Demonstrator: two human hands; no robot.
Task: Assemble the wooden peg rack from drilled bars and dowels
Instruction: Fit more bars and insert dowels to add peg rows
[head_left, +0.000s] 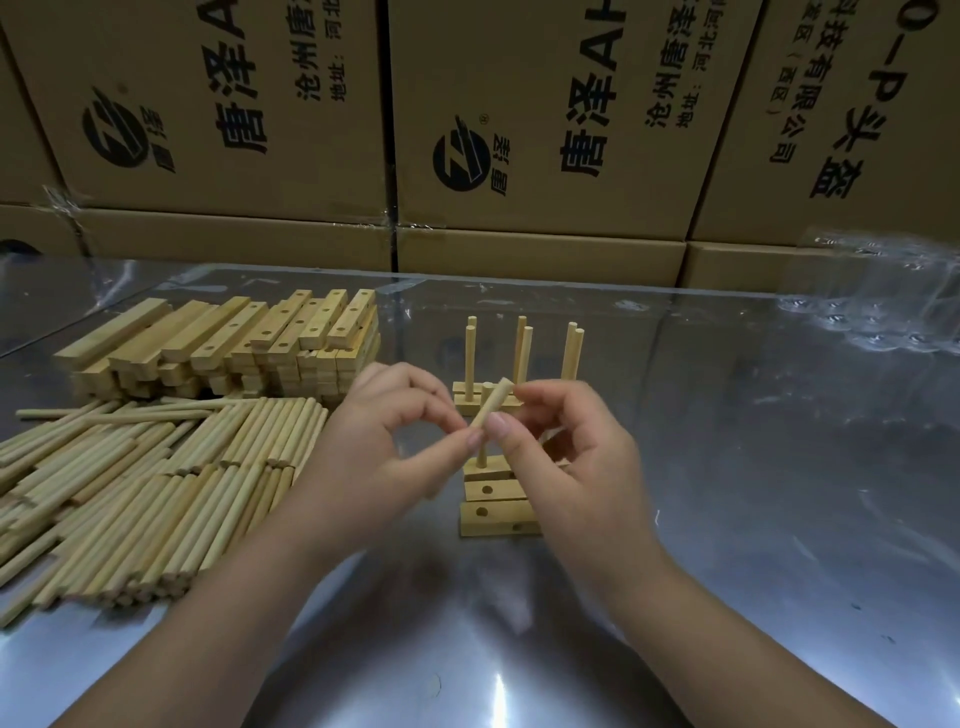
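Fingers (457, 441) of the left hand (384, 436) and right hand (566, 447) pinch a tilted dowel (492, 408) at frame centre, over drilled bars (498, 519) on the tabletop (727, 519); entering askew, it could jam or topple them.

This is a small factory or warehouse assembly bench. A wall of large brown cardboard shipping cartons (545, 130), printed with a black logo and black Chinese lettering and sealed with clear tape, stands stacked along the far edge of a shiny sheet-metal worktable (727, 519). Parts lie in bulk near the worktable's left edge. There is a neat stack of pale square-section wooden bars with drilled holes (234, 338) and, closer to the front edge, a broad heap of pale round wooden dowels (156, 483), all alike. At the far right corner lies crumpled clear plastic wrapping (883, 296).
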